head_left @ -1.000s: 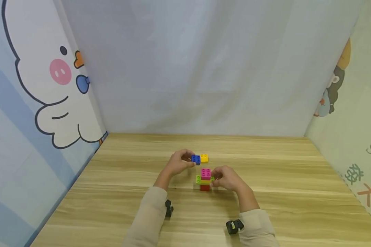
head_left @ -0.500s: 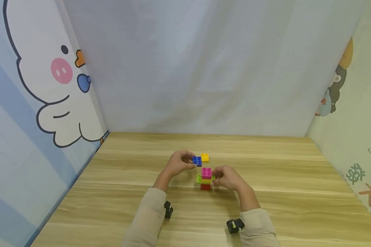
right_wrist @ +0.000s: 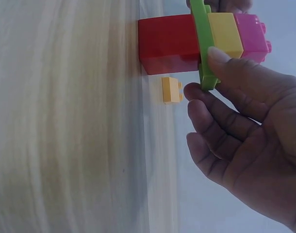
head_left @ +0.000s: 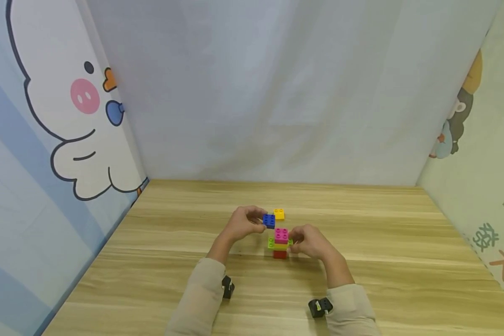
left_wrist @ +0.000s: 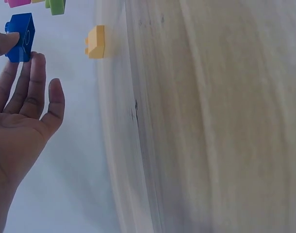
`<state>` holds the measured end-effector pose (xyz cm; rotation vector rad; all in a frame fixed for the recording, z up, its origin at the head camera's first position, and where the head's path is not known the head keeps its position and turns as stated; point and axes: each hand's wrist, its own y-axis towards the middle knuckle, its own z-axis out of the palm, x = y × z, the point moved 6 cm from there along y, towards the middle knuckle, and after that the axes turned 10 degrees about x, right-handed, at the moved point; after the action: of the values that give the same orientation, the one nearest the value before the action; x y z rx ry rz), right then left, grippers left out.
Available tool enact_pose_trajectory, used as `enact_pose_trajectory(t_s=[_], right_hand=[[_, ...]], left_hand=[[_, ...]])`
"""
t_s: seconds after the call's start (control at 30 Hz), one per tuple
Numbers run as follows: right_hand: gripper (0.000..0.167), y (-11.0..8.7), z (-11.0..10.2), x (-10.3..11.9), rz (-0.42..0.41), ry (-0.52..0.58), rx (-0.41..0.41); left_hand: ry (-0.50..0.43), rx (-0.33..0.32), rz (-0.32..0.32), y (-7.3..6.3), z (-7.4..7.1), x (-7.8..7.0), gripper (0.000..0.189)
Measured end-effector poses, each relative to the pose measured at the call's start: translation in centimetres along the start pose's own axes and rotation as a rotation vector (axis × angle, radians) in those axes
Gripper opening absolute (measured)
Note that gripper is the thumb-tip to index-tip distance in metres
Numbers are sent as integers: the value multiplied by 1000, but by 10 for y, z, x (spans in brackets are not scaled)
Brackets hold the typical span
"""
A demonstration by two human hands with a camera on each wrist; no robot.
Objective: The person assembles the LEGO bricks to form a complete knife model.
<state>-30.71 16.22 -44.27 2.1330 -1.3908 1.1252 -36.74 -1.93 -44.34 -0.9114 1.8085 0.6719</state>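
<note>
My left hand [head_left: 244, 222] pinches a blue building brick [head_left: 269, 221] between thumb and fingertips, raised off the table just behind and left of a small brick stack. That stack has a red block [right_wrist: 168, 44] at the bottom, a thin green plate [right_wrist: 203, 39] across it, then a yellow brick [right_wrist: 224, 33] and a pink brick [head_left: 281, 235] on top. My right hand [head_left: 311, 242] grips the right end of the green plate, thumb on its upper side and fingers below. In the right wrist view the left fingers are mostly hidden behind the stack.
A loose yellow-orange brick [head_left: 279, 214] lies on the wooden table [head_left: 172, 280] behind the stack. A grey-white curtain [head_left: 252, 93] hangs along the table's back edge, with printed panels at both sides. Each wrist carries a small black camera.
The left hand has brought the blue brick slightly nearer to the stack, so a gap now shows between it and the loose yellow-orange brick. The right hand keeps its hold on the green plate.
</note>
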Motion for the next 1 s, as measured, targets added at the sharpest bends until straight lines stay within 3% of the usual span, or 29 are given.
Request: enact_pose_trajectory(t_s=[0.27, 0.77, 0.87, 1.0], right_hand=[[28, 0, 0, 0, 0, 3, -2], [30, 2, 0, -1, -22, 5, 8], [30, 2, 0, -1, -25, 0, 8], [29, 2, 0, 0, -26, -3, 9]], left_hand=[[-44, 26, 60, -1, 2, -6, 37], [-47, 53, 80, -6, 10, -11, 34], [-46, 58, 96, -14, 10, -25, 33], [-23, 35, 107, -15, 10, -24, 32]])
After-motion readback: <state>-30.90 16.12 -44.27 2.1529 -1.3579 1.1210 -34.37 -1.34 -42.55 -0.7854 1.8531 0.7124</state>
